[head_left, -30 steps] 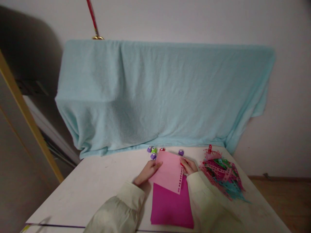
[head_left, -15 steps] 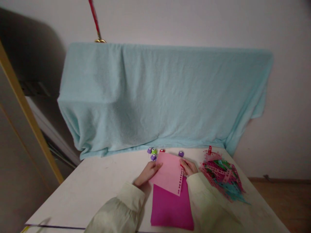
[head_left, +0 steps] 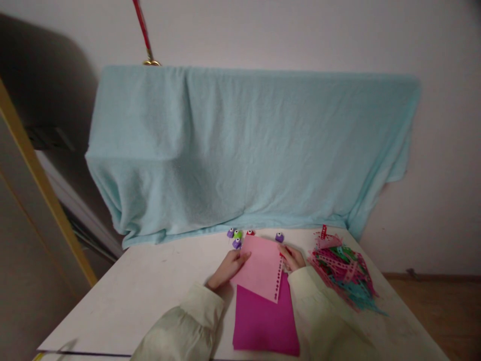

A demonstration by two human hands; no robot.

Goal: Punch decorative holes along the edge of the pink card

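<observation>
A pink sheet of paper [head_left: 259, 265] is held up at a slant, with a row of punched holes along its right edge. My left hand [head_left: 233, 265] pinches its left side, thumb on top. At the upper right edge, my right hand [head_left: 293, 257] is closed around a small red craft punch [head_left: 281, 254], mostly hidden by the fingers. Under the pink sheet lies a stack of magenta paper [head_left: 265, 321]. Just beyond are small craft punches: a purple punch [head_left: 236, 243], a green punch [head_left: 237, 234], a red punch [head_left: 250, 233] and another purple punch [head_left: 279, 237].
To the right of my right hand lies a heap of punched paper strips [head_left: 347, 271] in pink, red, green and blue. A light blue cloth [head_left: 255, 150] hangs at the back of the white table [head_left: 150, 296]. A yellow-edged panel [head_left: 45, 185] stands at left.
The view has shifted very slightly. Both hands keep their hold, and the pink sheet stays almost in the same place.
</observation>
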